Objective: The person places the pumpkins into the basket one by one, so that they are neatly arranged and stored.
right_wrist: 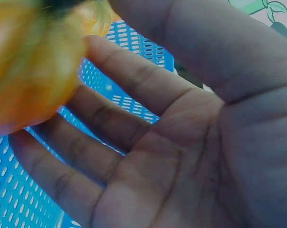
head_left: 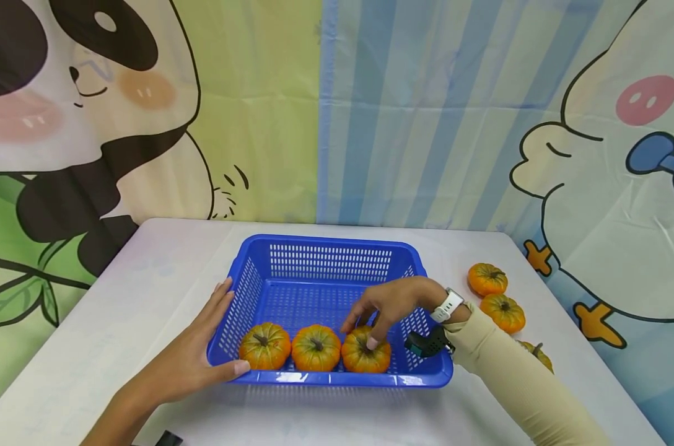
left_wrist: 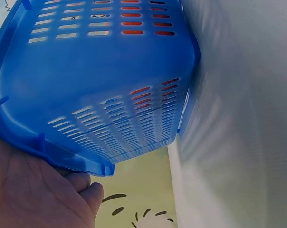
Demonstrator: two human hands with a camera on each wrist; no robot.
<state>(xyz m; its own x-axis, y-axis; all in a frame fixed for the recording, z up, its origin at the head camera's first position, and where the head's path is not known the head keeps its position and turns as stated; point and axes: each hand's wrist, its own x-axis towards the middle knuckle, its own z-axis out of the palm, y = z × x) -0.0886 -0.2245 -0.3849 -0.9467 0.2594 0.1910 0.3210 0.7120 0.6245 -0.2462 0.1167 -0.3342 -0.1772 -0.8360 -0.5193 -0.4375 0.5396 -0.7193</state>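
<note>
A blue plastic basket (head_left: 337, 376) with slotted walls stands on the white table. Inside, along its front wall, sit three orange pumpkins: a left one (head_left: 264, 347), a middle one (head_left: 316, 348) and a right one (head_left: 366, 351). My right hand (head_left: 389, 303) holds the right pumpkin from above, thumb on its top near the stem and fingers at its far side. In the right wrist view the fingertips meet the ribbed side of that pumpkin (right_wrist: 34, 71). My left hand (head_left: 194, 350) grips the basket's front left corner, its thumb over the front rim and its fingers along the left rim.
To the right of the basket, three more pumpkins lie on the table (head_left: 175, 260): a far one (head_left: 487, 279), one in the middle (head_left: 503, 313) and a near one (head_left: 538, 355) partly hidden by my right sleeve. A cartoon-printed curtain (head_left: 415, 111) hangs behind the table.
</note>
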